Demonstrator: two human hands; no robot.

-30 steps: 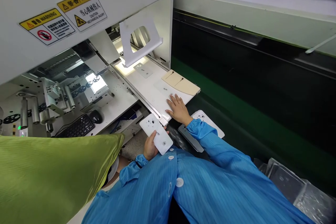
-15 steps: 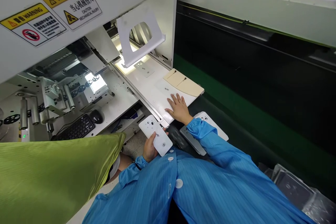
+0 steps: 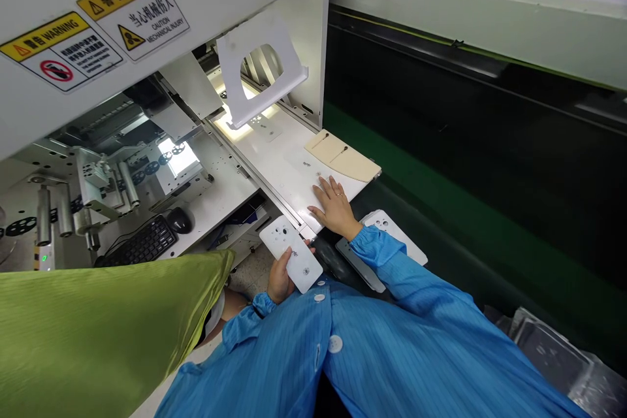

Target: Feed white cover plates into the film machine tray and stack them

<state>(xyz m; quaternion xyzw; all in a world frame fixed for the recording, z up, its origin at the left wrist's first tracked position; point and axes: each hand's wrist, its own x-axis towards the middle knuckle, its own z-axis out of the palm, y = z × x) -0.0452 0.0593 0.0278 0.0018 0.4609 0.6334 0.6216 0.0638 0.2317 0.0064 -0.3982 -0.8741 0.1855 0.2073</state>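
Note:
My left hand (image 3: 281,277), low in front of my body, grips a white phone back cover (image 3: 300,268) with several holes near its top end and dark marks below. My right hand (image 3: 336,208) lies palm down with its fingers spread on the near end of the machine's white feed bed (image 3: 289,191). Just beyond its fingertips is a pale cover (image 3: 306,164), hard to see against the white bed. Farther in lies another cover (image 3: 268,130), close to the lit opening.
A beige plate with two screws (image 3: 343,155) edges the bed's right side. More covers (image 3: 399,238) lie by my right sleeve. On the left are rollers (image 3: 130,181), a keyboard (image 3: 142,245), a mouse (image 3: 179,220) and a person's green clothing (image 3: 98,333). Bagged items (image 3: 551,349) sit lower right.
Both covers on the bed have slid up and left, toward the lit opening. My hands have hardly moved, and the left still holds its cover.

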